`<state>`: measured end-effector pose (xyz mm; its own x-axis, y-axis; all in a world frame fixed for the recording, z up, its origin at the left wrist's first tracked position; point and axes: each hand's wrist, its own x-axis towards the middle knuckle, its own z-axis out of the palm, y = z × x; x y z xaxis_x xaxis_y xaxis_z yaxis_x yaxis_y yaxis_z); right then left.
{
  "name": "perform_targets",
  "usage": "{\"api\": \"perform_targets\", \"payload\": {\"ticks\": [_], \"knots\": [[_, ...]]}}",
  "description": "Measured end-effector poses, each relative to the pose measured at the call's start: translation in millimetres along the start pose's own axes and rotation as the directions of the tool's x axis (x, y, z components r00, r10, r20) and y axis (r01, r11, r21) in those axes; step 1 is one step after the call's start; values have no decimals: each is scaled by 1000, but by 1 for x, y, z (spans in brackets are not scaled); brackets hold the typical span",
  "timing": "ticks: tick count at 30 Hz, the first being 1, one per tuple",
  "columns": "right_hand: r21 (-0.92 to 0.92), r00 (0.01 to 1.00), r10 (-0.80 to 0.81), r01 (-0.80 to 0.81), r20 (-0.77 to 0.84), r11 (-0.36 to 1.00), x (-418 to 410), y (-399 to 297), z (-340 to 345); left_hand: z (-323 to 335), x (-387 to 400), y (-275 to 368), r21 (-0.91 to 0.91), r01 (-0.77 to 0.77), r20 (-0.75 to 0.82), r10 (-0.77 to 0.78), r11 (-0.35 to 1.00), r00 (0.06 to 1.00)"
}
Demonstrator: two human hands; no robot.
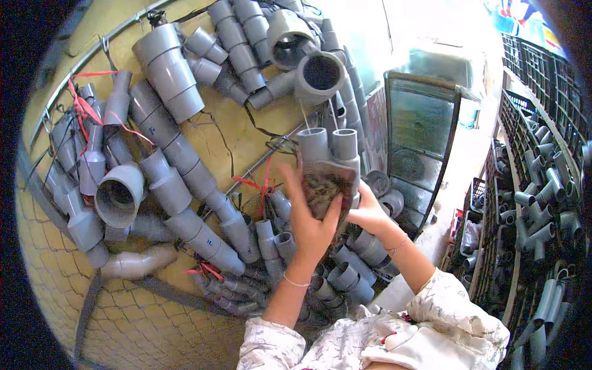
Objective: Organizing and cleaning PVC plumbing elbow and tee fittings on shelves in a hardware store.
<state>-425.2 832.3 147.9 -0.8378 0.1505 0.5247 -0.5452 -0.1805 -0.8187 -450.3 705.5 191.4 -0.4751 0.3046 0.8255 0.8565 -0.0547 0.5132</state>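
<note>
Two grey plastic pipe fittings (313, 144) hang side by side from thin pale strings, their open round ends facing up. A dark brown, mottled cloth (323, 185) lies over their lower part and hides it. My left hand (311, 215) holds the cloth against them, thumb on its face and blurred fingers at its left edge. From the right, my right hand (369, 210) grips the lower side of the fittings, some of its fingers hidden behind them. Just above hangs a wide grey pipe socket (319, 76), with more stepped reducers (171, 74) to the left.
Bundles of grey fittings hang on wire mesh (152, 323) before a yellow wall, several tied with red string (83, 108). A dark-framed glass cabinet (418, 148) stands behind. Black lattice shelves (522, 185) full of grey fittings (541, 217) line the right side.
</note>
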Motion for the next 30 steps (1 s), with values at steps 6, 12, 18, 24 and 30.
{"api": "perform_targets", "payload": {"ticks": [6, 12, 18, 24, 30], "knots": [[-16, 998, 68, -68, -10, 998, 0, -16, 2, -17, 28, -9, -72, 281, 65, -276, 957, 959], [-66, 981, 166, -160, 102, 985, -6, -38, 16, -29, 79, 22, -557, 476, 190, -454, 680, 871], [21, 981, 189, -190, 52, 982, -15, -51, 8, -29, 35, -6, -299, 538, 298, -459, 788, 837], [34, 979, 204, -204, 16, 978, -17, -44, -2, -30, 5, -9, -478, 662, 327, -582, 577, 744], [-71, 981, -84, 73, -175, 995, -21, -17, 1, -17, -9, -6, -431, 599, 271, -536, 676, 800]]}}
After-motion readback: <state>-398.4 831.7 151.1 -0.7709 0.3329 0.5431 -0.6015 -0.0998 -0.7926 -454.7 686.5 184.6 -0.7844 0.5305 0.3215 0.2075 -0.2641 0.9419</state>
